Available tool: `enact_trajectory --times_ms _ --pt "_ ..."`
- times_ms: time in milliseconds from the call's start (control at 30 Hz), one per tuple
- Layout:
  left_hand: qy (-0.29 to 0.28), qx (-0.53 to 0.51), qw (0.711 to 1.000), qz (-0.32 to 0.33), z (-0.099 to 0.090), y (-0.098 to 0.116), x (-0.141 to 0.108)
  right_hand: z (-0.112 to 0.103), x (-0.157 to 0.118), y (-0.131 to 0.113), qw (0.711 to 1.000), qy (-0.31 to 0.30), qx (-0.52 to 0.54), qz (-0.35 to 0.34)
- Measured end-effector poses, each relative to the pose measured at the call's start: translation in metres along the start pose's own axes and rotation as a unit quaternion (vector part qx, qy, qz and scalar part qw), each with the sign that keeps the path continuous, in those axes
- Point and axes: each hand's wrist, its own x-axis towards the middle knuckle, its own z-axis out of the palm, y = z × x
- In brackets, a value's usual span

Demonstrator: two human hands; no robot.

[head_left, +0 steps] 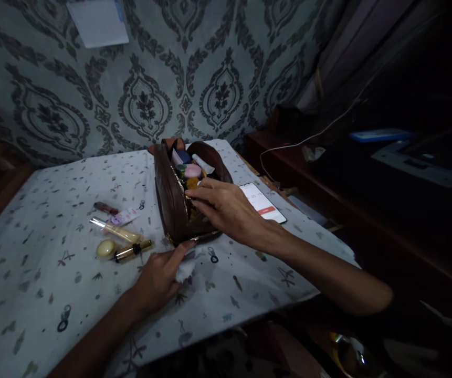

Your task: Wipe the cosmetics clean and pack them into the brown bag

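A brown zippered toiletry bag (169,202) stands unzipped on the table, packed with cosmetics, among them a pink rounded item (192,171) and a white tube (202,164). Over its opening, my right hand (226,207) has its fingers pinched together; what they hold, if anything, is hidden. My left hand (161,278) is closed around a crumpled white tissue (185,269), its forefinger touching the bag's near bottom edge. Left of the bag lie a black-and-gold tube (133,251), a round cream-coloured container (106,249), a clear lip gloss tube (117,231), a small printed tube (124,216) and a dark red tube (105,208).
A phone (263,202) with a lit screen lies right of the bag, partly behind my right forearm. The table wears a white patterned cloth (68,205) and stands against a damask-patterned wall. A white cable (320,135) runs across the dark furniture at right.
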Motion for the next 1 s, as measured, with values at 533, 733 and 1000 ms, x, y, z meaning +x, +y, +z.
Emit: enact_trajectory --times_ms 533,733,1000 --pt "0.005 0.013 1.000 0.028 -0.001 -0.002 0.000 0.004 -0.005 0.007 0.993 0.104 0.038 -0.049" --pt "0.117 0.022 0.990 0.077 -0.029 -0.001 -0.002 0.002 -0.023 -0.018 0.970 0.212 0.078 -0.084" --pt "0.372 0.146 0.894 -0.201 -0.104 -0.061 -0.019 0.062 -0.048 -0.047 0.966 0.093 0.171 -0.167"
